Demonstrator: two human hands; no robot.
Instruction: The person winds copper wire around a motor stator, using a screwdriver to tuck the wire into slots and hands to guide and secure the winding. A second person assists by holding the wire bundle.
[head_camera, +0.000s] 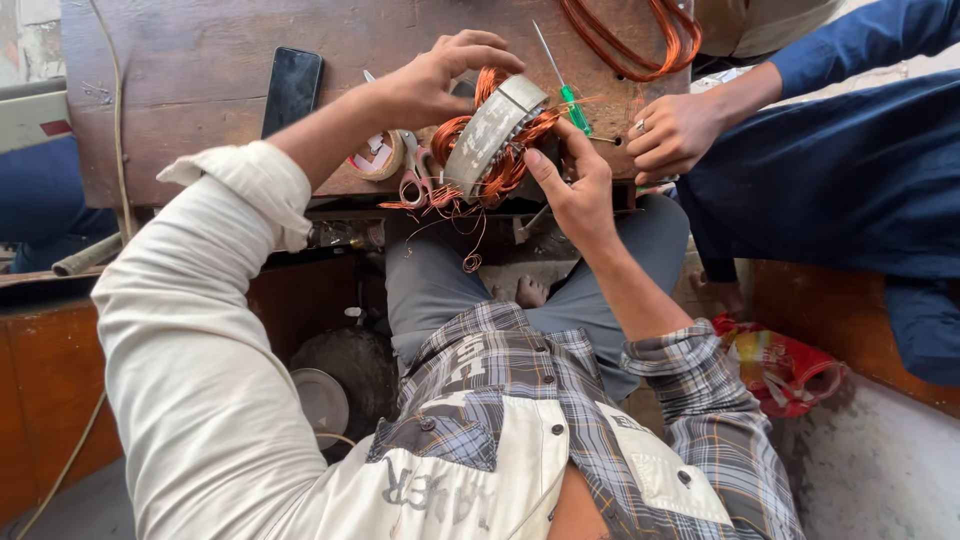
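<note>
A round metal stator ring (493, 128) wound with copper wire stands tilted on edge at the near rim of a brown wooden bench (200, 70). My left hand (432, 82) grips its top left side, fingers curled over the copper coils. My right hand (572, 186) holds its right side, thumb pressed on the windings. Loose copper strands (462, 222) hang below the ring, over my grey trousers.
A black phone (292, 88), a roll of tape (377, 156), pink-handled scissors (414, 180) and a green-handled screwdriver (568, 92) lie on the bench. A copper wire coil (640, 45) sits at the back. Another person's hand (675, 132) in a blue sleeve rests on the right. A red bag (785, 370) lies on the floor.
</note>
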